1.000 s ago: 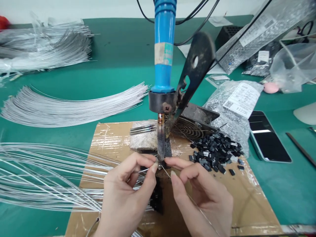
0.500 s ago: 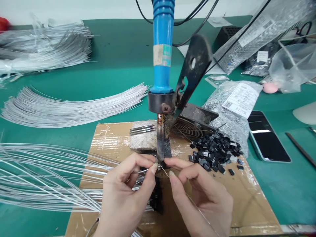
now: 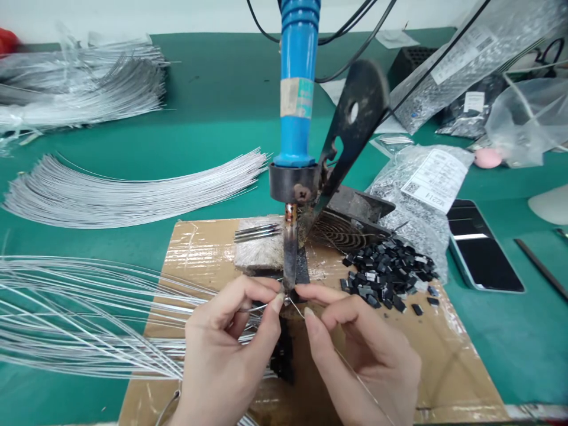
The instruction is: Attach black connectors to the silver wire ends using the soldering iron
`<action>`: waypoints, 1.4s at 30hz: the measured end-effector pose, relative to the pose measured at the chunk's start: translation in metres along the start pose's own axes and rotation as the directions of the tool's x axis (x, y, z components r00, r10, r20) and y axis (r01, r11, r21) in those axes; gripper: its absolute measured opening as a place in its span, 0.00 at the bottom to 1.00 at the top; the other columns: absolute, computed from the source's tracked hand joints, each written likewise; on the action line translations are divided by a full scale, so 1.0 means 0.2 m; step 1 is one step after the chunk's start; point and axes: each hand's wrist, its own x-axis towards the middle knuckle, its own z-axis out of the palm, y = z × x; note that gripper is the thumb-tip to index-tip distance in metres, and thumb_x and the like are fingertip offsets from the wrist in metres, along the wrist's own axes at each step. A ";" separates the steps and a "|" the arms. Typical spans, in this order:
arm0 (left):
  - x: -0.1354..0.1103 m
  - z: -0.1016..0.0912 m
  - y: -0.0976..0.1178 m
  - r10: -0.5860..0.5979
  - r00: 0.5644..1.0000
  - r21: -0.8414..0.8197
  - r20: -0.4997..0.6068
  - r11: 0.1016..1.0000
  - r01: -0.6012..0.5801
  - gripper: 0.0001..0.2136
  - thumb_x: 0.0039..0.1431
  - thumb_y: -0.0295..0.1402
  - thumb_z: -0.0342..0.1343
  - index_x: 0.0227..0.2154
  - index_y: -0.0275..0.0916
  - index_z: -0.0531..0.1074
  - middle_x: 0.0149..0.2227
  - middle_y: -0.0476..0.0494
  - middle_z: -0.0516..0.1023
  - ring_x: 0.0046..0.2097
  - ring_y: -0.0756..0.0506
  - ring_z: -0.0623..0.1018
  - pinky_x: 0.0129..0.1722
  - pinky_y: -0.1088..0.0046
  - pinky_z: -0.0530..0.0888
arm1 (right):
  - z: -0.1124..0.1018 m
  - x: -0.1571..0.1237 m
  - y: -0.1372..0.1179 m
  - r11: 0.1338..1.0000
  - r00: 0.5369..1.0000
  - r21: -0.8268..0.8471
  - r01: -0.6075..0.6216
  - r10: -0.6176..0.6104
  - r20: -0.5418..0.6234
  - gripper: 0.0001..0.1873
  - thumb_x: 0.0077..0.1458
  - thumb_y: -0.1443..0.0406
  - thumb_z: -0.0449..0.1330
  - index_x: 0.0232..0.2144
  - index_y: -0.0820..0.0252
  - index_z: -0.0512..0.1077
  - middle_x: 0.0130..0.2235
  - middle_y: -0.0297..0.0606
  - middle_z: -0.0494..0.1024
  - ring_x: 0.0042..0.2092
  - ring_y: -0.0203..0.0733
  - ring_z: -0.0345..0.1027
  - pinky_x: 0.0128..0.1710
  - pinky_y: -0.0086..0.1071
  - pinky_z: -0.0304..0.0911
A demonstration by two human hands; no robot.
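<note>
A soldering iron (image 3: 296, 118) with a blue handle hangs in a black clamp, tip pointing down between my hands. My left hand (image 3: 235, 337) is closed in a pinch on a thin grey cable (image 3: 256, 308), its end close under the hot tip. Between the thumb and fingers of my right hand (image 3: 364, 349) is a fine solder wire (image 3: 298, 310), which runs up to the tip and trails down past the palm. My right index finger reaches close to the tip. Fingertips hide the exact joint. Black pieces (image 3: 284, 355) lie below, partly behind my left hand.
Cardboard (image 3: 444, 367) covers the green table (image 3: 213, 71). Loose grey cables (image 3: 89, 319) spread at left, with a cable bundle (image 3: 133, 192) behind. A pile of small black parts (image 3: 390, 272), a fan (image 3: 350, 222), a phone (image 3: 483, 248) and a bubble-wrap bag (image 3: 412, 207) are at right.
The soldering iron and its bracket appear slightly further right in the view. Both hands keep almost the same pose, still holding the cable and the solder wire at the tip.
</note>
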 end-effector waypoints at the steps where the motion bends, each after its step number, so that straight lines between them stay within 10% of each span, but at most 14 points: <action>1: 0.00 0.00 0.00 0.001 1.000 0.005 -0.001 1.000 -0.001 0.07 0.58 0.26 0.64 0.27 0.45 0.80 0.34 0.55 0.85 0.32 0.53 0.81 0.33 0.86 0.76 | 0.00 0.00 0.00 1.000 1.000 -0.012 0.009 -0.009 0.000 0.12 0.60 0.71 0.66 0.27 0.54 0.71 0.46 0.27 0.87 0.45 0.32 0.84 0.44 0.19 0.72; 42: 0.00 -0.01 -0.01 0.014 1.000 0.063 0.009 0.998 -0.015 0.06 0.56 0.26 0.65 0.26 0.43 0.80 0.34 0.50 0.85 0.36 0.47 0.83 0.28 0.78 0.73 | 0.00 0.01 0.03 0.978 0.984 -0.116 0.173 -0.175 -0.010 0.09 0.58 0.73 0.66 0.29 0.55 0.74 0.42 0.37 0.88 0.39 0.37 0.85 0.42 0.25 0.77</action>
